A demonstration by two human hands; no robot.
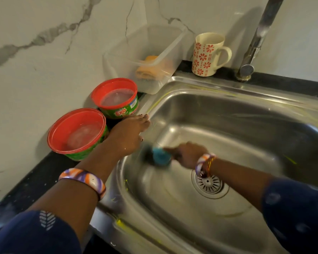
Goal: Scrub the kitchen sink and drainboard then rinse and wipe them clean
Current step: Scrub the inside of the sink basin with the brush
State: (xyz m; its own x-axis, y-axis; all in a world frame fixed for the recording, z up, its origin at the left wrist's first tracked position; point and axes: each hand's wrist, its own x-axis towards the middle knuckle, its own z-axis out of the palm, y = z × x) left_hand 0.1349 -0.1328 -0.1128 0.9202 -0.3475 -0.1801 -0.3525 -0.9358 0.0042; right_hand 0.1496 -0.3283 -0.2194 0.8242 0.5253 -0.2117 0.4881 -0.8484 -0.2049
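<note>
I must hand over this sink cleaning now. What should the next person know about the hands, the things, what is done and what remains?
Left hand: fingers straight, resting on the sink's left rim beside two red-rimmed soap tubs.
Right hand: grips a blue scrubber, blurred, against the basin's left wall.
Elsewhere: spare sponges lie in the clear box; a flowered mug stands by the tap.
Done: scrubbing of the basin is under way; yellow streaks remain on the rim and walls.
Left: finish scrubbing, rinse, wipe. No water is running. The drainboard is out of view.

Glossy steel sink [228, 116]; clear plastic box [151, 52]; marble-look wall [44, 43].
</note>
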